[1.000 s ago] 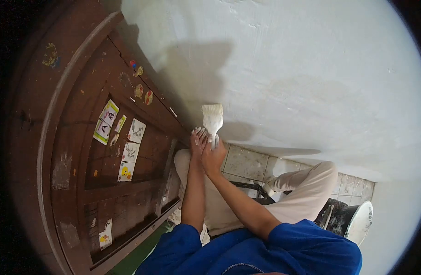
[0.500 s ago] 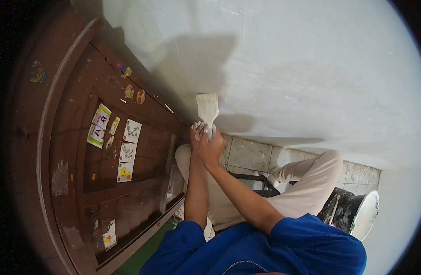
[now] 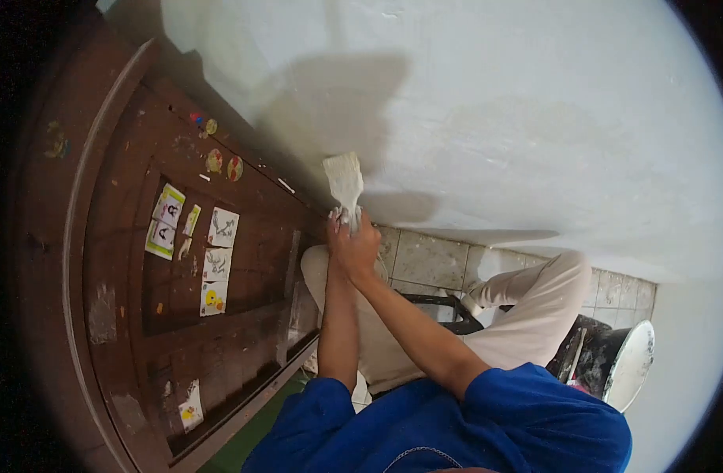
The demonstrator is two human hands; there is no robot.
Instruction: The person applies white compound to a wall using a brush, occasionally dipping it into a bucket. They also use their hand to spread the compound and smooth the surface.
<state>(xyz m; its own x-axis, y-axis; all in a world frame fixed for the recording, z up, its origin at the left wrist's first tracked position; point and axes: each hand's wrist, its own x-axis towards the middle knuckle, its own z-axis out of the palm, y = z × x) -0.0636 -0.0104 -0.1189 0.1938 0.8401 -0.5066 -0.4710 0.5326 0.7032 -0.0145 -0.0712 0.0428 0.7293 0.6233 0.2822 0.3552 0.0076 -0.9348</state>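
Against the white wall (image 3: 495,118), both hands (image 3: 350,240) clasped together around a paint-caked brush (image 3: 344,183).

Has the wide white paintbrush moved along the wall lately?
Yes. The wide white paintbrush has slid closer to the brown wooden door, both hands gripping it.

Single view, head-worn camera, wide fisheye lens: dark vignette at the corners, straight edges bowed. It looks forward and down along the person's own outstretched arms, close to the white wall (image 3: 495,118), which fills the upper right. Brown wooden door (image 3: 141,260) curves down the left side. Blue sleeves and light trousers occupy the lower centre; tiled floor (image 3: 428,260) shows beyond them. No second view to compare against.
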